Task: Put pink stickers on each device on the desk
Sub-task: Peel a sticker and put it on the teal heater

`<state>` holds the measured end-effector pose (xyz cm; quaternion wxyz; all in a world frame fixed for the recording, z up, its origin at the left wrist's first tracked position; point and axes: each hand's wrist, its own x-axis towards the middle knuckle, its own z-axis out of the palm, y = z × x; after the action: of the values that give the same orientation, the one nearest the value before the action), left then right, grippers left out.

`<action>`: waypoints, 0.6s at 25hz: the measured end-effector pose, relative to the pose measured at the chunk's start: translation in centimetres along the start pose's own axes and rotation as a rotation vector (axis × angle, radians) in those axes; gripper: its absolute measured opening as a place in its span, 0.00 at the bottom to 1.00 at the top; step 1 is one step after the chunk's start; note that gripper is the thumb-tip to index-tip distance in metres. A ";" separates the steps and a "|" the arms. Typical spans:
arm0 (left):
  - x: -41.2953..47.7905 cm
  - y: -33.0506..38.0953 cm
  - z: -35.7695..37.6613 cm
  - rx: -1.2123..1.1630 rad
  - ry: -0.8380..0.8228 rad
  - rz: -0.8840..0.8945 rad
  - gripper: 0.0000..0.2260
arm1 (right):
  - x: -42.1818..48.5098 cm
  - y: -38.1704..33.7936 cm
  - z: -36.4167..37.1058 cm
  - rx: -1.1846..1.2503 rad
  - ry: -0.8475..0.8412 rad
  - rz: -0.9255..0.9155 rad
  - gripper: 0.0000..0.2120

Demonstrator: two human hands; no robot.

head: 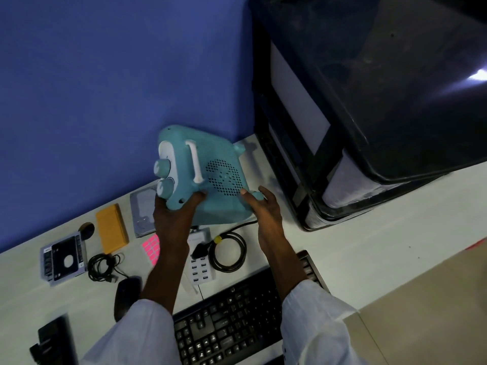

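A teal fan heater (pixel 210 177) with two knobs and a round grille is tilted up near the blue wall. My left hand (pixel 174 217) grips its knob end from below. My right hand (pixel 263 206) holds its lower right corner by a foot. A sheet of pink stickers (pixel 152 247) lies on the desk, partly hidden by my left forearm. Other devices lie along the desk: an orange box (pixel 112 229), a hard drive (pixel 142 214), a drive caddy (pixel 64 259), a white multi-port charger (pixel 201 270), a black mouse (pixel 127 293) and a black keyboard (pixel 237 317).
A large black printer (pixel 382 101) fills the right side of the desk. A coiled black power cable (pixel 229 252) lies under the heater, and a tangled thin cable (pixel 104 267) sits at left. A black gadget (pixel 52 341) is at the lower left edge. The blue wall (pixel 105 75) stands behind.
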<state>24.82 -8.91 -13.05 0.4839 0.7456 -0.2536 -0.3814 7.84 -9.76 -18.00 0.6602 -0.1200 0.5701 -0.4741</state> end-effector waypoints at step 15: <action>-4.4 0.6 7.2 0.529 0.070 0.310 0.47 | 5.7 2.4 -2.8 -0.085 0.118 0.051 0.32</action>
<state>16.41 -9.62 -12.80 0.3337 0.8109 -0.4381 -0.1978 6.02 -11.81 -24.21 0.6317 -0.1054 0.6304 -0.4387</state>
